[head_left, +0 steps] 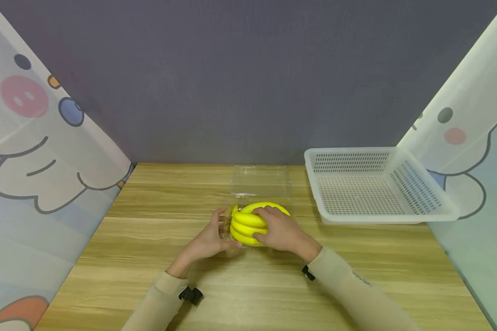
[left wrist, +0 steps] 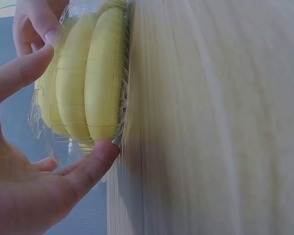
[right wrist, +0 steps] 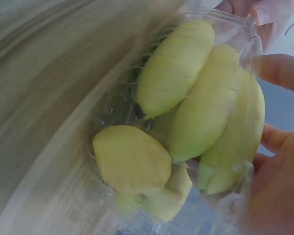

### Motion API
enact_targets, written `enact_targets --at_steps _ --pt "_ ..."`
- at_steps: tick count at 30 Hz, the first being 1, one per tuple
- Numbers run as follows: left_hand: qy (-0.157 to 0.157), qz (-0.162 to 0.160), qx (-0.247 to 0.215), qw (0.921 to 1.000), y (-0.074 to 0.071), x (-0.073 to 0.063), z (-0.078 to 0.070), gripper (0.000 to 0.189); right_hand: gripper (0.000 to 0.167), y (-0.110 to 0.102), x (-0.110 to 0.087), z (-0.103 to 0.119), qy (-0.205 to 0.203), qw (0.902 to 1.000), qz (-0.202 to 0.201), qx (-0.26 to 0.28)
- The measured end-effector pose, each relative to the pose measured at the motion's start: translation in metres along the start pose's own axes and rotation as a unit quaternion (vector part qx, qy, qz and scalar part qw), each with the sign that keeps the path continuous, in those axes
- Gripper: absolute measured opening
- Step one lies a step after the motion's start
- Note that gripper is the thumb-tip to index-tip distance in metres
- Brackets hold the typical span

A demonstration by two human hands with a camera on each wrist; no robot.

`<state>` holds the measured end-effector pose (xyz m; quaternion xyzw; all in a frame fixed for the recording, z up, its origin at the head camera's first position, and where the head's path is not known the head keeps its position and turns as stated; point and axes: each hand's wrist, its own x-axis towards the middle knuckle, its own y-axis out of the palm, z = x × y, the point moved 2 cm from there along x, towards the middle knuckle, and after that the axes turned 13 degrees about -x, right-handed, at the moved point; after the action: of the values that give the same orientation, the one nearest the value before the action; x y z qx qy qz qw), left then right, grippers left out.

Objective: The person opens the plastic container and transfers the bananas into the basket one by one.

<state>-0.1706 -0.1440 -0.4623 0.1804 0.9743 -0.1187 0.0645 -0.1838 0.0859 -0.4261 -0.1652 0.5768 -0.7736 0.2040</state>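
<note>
Gripping bananas point(head_left: 246, 226): right hand point(head_left: 283, 232). Holding the box point(left wrist: 35, 120) end: left hand point(head_left: 209, 238) — bananas inside, loading seemingly nearly done; lid point(head_left: 261, 181) open, not yet closed.

One bunch of bananas point(head_left: 248, 227), one clear container point(head_left: 260, 181) and one white basket point(head_left: 389, 219) are sharing one wooden table point(head_left: 149, 230).
One left hand point(head_left: 207, 241) and one right hand point(head_left: 283, 232) are making two; two beige sleeves point(head_left: 159, 299) are showing; two patterned sheets point(head_left: 58, 142) are flanking one dark wall point(head_left: 232, 82). At least four bananas are showing in the bunch, its full count being partly hidden.
</note>
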Motion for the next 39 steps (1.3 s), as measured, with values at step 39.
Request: enact_targets --at_steps 39 --pt "-0.008 0.004 -0.006 0.9999 0.0002 -0.0003 0.0000 0.116 0.062 -0.0018 0.0058 0.0055 -0.071 0.9827 -0.040 -0.166"
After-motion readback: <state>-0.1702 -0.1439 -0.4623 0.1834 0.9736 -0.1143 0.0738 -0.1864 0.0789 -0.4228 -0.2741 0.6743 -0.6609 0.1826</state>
